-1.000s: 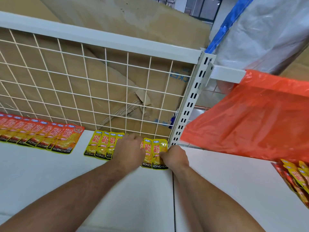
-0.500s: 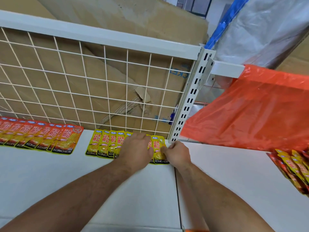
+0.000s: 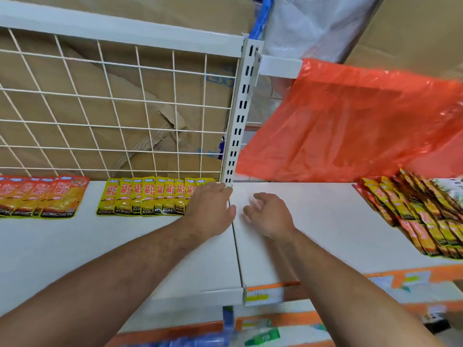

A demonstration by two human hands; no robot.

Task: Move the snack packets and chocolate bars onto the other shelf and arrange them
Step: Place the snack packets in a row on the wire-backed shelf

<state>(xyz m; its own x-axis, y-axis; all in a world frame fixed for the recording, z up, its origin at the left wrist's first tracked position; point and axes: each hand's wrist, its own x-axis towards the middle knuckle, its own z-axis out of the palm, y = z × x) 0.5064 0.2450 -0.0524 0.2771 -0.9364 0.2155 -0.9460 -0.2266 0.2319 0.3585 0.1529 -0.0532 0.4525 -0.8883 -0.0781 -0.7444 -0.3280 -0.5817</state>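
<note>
A row of several overlapping yellow snack packets point(image 3: 140, 196) lies flat at the back of the left white shelf point(image 3: 100, 246). My left hand point(image 3: 211, 209) rests flat on the right end of that row, fingers straight. To their left lies a row of orange-red packets point(image 3: 42, 196). My right hand point(image 3: 269, 214) hovers over the bare right shelf point(image 3: 325, 221), fingers loosely curled, holding nothing. A pile of mixed yellow and red packets point(image 3: 423, 216) lies at the right edge of that shelf.
A white wire grid point(image 3: 112, 108) backs the left shelf, with cardboard behind it. A slotted upright post point(image 3: 238, 121) stands between the two shelves. An orange plastic bag point(image 3: 350, 121) hangs over the back of the right shelf. Price-tag strips point(image 3: 265, 295) line the front edge.
My right hand let go of the last yellow packet and drew back right onto the other shelf. My left hand slid to the row's right end. The camera tilted down.
</note>
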